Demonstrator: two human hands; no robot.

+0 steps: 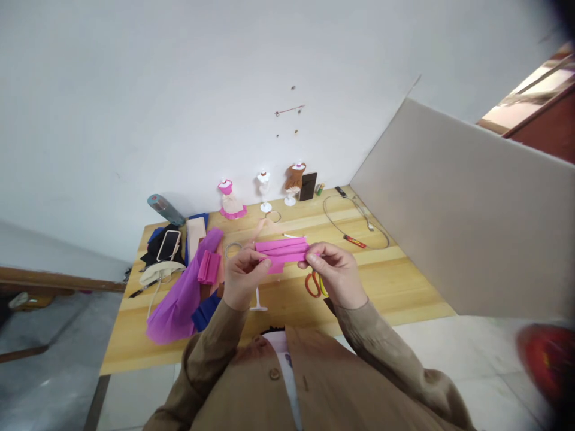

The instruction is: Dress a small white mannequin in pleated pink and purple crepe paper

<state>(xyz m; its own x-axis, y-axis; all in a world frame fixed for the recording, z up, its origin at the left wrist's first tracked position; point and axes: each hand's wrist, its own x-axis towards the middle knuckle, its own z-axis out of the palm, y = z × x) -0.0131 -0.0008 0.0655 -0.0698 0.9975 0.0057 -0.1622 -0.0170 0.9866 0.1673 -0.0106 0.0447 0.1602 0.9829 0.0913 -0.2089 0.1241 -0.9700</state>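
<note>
Both my hands hold a folded strip of pink crepe paper [282, 251] above the wooden table [395, 275]. My left hand [242, 276] pinches its left end, and my right hand [336, 272] pinches its right end. The fingers of both hands are closed on the paper. Behind the paper a thin white doll stand [258, 301] rises from the table, partly hidden by my left hand. Orange-handled scissors [313, 284] lie just under my right hand.
Purple tulle [179, 299], pink folded paper [209, 267], blue cloth and a phone [168, 245] lie at the left. Three small dress mannequins [263, 190] stand by the wall. A cable loop [354, 224] lies at the right, beside a grey board [471, 209].
</note>
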